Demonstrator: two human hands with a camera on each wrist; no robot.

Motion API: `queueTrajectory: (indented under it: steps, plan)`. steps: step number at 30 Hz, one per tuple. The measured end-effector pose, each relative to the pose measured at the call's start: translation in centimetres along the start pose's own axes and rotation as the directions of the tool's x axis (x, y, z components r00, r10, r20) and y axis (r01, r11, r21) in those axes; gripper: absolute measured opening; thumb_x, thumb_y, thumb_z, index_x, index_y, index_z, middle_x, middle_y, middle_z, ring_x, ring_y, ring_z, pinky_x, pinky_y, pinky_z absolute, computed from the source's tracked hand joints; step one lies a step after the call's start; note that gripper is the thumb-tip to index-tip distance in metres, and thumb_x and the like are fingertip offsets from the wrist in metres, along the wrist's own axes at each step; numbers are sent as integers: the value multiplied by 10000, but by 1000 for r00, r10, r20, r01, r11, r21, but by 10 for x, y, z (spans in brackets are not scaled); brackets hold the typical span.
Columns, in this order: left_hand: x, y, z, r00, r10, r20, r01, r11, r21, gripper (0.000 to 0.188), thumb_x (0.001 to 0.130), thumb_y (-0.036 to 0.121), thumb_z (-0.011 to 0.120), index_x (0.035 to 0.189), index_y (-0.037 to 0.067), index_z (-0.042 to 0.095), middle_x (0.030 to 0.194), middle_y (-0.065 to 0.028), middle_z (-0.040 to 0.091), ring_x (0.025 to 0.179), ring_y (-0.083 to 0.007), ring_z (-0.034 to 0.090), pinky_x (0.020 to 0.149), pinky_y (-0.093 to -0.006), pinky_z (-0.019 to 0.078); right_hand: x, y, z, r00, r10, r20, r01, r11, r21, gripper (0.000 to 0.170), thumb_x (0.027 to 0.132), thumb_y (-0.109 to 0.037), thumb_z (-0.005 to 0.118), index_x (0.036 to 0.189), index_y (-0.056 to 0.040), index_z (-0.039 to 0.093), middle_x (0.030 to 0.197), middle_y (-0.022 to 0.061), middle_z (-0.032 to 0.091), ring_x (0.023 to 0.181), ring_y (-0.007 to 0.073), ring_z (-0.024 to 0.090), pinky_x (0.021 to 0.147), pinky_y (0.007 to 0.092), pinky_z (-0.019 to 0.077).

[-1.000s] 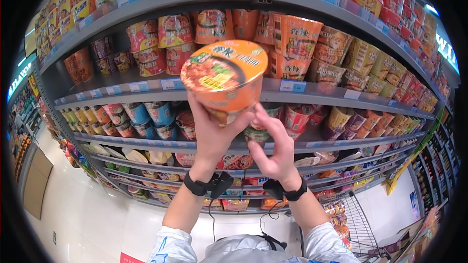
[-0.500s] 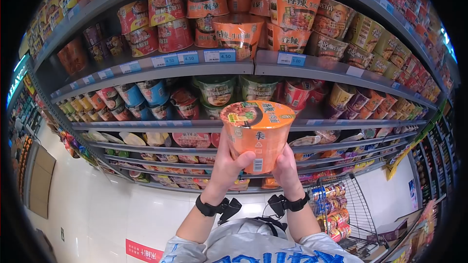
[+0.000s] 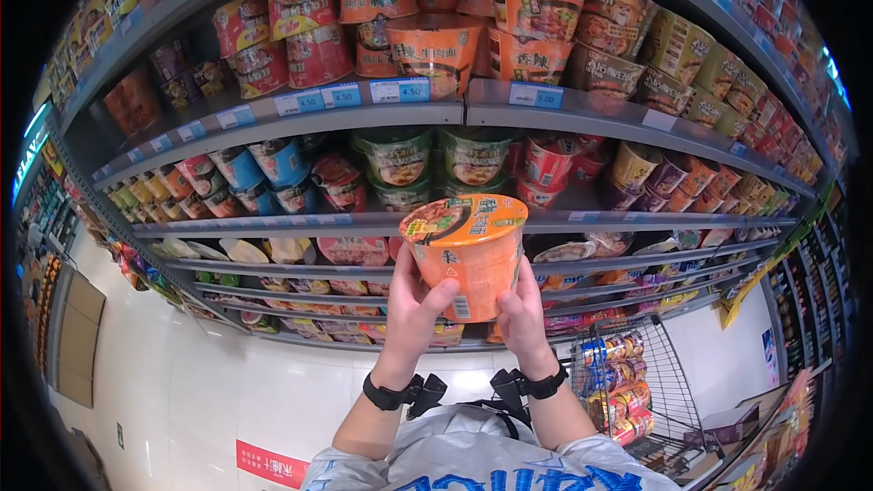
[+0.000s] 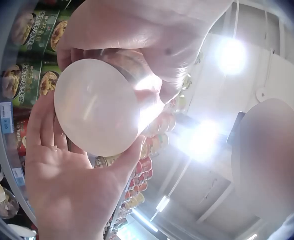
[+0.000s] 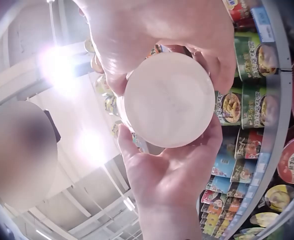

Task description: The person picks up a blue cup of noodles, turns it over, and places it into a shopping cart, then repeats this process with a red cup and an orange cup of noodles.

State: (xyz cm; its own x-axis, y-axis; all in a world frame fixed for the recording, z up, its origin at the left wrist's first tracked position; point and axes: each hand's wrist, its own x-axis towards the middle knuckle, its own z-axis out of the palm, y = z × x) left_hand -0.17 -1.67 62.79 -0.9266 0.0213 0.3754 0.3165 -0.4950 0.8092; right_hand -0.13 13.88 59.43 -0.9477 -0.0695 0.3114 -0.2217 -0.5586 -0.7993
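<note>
An orange instant noodle cup (image 3: pixel 480 259) is held upright in front of my chest, its printed lid tilted toward me and a barcode low on its side. My left hand (image 3: pixel 415 311) grips the cup's left side, thumb across the front. From the right, my right hand (image 3: pixel 525 320) clasps the other side, thumb pointing up along the wall. The cup's pale round base (image 4: pixel 97 107) faces the camera in the left wrist view, with fingers wrapped around the wall. In the right wrist view the same white base (image 5: pixel 169 100) sits between both hands.
Shelves of noodle cups stand ahead, with price tags (image 3: pixel 400 90) along the edges. Similar orange cups (image 3: pixel 435 45) sit on an upper shelf, green bowls (image 3: pixel 475 156) below them. At the lower right stands a wire shopping cart (image 3: pixel 668 382) holding several colourful packages (image 3: pixel 627 409).
The noodle cup has come down from in front of the upper shelf toward my chest and turned upright. My right hand has closed onto its side; lately both hands shift slightly left.
</note>
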Motion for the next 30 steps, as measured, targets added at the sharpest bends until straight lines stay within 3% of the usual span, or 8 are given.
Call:
queueTrajectory:
  steps: [14,16,19,20,22,26,28,30]
  plan:
    - [1,-7,3,993,-106,43,109,991,-72,751,844,313,740,1425,6,376,1335,-105,513,1209,-177,511,1050,-329,387,-11,-3,-1,996,-76,-55,74,997,-34,1025,754,-436,813,1468,-30,199,1410,128,401,1327,227,416,1115,377,346]
    - [2,-8,2,992,-120,42,124,986,-110,744,861,314,736,1432,14,366,1337,-101,511,1201,-178,514,1053,-338,387,-10,-4,4,976,-199,-84,189,976,-110,961,806,-430,772,1469,-26,206,1408,127,405,1331,231,412,1119,370,334]
    - [5,-10,-1,996,33,-86,-31,999,28,588,944,274,665,1403,33,387,1311,-88,520,1174,-157,522,1017,-334,422,-7,-5,-1,973,-201,-112,197,979,-50,848,873,-388,709,1464,-16,228,1410,130,409,1334,230,412,1123,369,324]
    - [4,-13,-6,988,51,-149,-50,999,7,498,978,259,620,1379,51,411,1289,-70,536,1140,-141,541,961,-306,454,-6,-4,-3,955,-295,-42,289,952,-101,671,937,-287,634,1454,-8,310,1427,127,395,1330,227,415,1121,370,326]
    - [3,-8,-11,982,13,-186,-25,998,-62,299,1034,188,525,1301,70,461,1263,-34,556,1057,-98,573,847,-249,508,-6,-6,0,954,-295,-42,286,946,-150,620,940,-235,628,1446,-6,353,1422,129,400,1322,227,420,1116,372,330]
    - [1,-5,-12,981,-44,-189,9,984,-179,418,1009,253,580,1345,54,432,1272,-47,553,1098,-120,569,896,-278,509,-6,-11,9,917,-399,23,383,862,-332,532,922,-100,634,1411,13,459,1409,148,434,1304,237,436,1095,372,352]
    - [0,-10,-11,991,84,-107,-93,992,-85,647,919,320,712,1389,16,388,1299,-89,534,1194,-150,526,989,-311,464,-7,-14,11,905,-422,47,406,828,-386,542,907,-91,652,1401,28,464,1415,152,431,1301,239,440,1087,371,362]
    - [-2,-7,-5,993,71,-92,-75,996,-44,732,875,350,753,1400,6,375,1319,-100,524,1215,-163,519,1008,-321,454,-9,-12,9,894,-441,74,427,791,-438,552,892,-82,669,1391,43,470,1421,157,427,1297,242,445,1079,371,371]
